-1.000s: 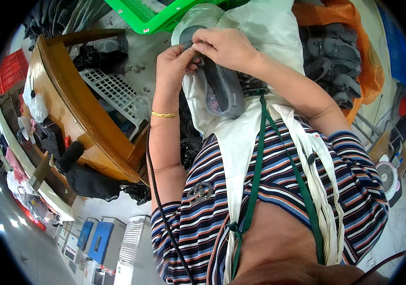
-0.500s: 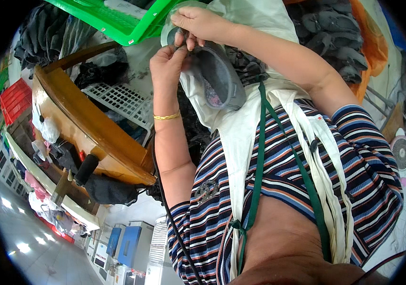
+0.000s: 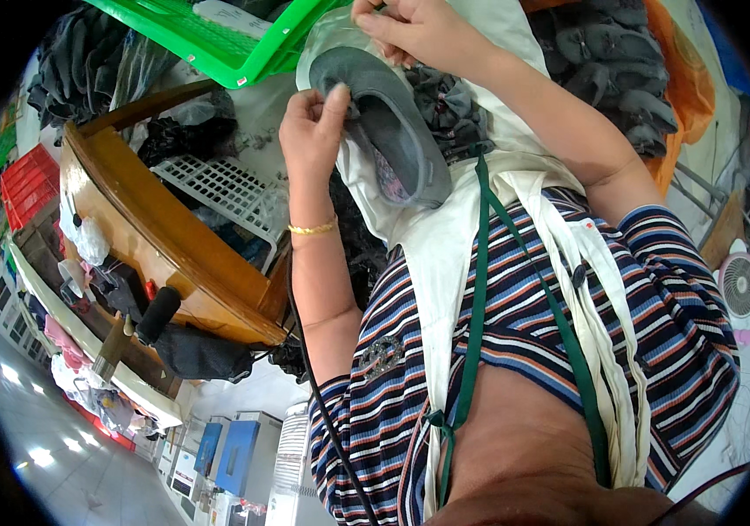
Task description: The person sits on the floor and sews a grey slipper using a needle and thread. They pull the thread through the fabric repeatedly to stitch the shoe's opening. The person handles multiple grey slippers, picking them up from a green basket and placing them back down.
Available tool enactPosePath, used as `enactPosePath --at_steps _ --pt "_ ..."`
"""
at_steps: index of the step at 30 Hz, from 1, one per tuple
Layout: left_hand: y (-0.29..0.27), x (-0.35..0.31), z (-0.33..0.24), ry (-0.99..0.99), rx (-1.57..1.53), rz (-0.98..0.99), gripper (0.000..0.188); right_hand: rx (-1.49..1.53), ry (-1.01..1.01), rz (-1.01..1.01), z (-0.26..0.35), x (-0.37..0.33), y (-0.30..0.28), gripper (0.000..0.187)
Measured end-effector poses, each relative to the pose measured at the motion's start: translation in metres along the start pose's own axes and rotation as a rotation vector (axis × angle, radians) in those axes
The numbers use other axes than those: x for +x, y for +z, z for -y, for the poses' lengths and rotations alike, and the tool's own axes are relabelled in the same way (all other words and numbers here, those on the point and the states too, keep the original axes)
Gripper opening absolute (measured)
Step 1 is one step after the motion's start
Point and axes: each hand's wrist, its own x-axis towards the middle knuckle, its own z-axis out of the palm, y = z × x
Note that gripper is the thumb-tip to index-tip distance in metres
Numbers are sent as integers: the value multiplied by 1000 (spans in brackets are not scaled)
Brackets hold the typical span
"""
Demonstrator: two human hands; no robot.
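A grey fabric slipper (image 3: 432, 145) with a patterned lining rests over my cream apron (image 3: 432, 250), its toe pointing away from me. My left hand (image 3: 313, 127) grips its left edge near the toe, thumb on top. Beyond the slipper's right side, my right hand (image 3: 423, 35) is lifted clear of it with the fingers curled in a pinch. Whatever those fingertips hold is too small to make out. A cluster of dark grey pieces (image 3: 452, 114) lies on the apron just right of the slipper.
A green plastic basket (image 3: 243, 72) stands at the top left, beside dark bundled pieces (image 3: 77, 74). A curved wooden bench (image 3: 164, 228) and a white grid crate (image 3: 221, 188) are on the left. More grey slippers (image 3: 607, 70) are piled at right; a small fan (image 3: 743, 285) stands farther right.
My right hand has moved away from my left hand, up and to the right, uncovering the slipper's toe. My left hand has shifted slightly down and now grips the slipper's edge.
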Motion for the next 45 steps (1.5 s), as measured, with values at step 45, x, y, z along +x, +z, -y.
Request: enactPosePath --at_steps 45 --pt "8 6 20 850 867 -252 40 -1030 -549 -72 -20 -59 18 22"
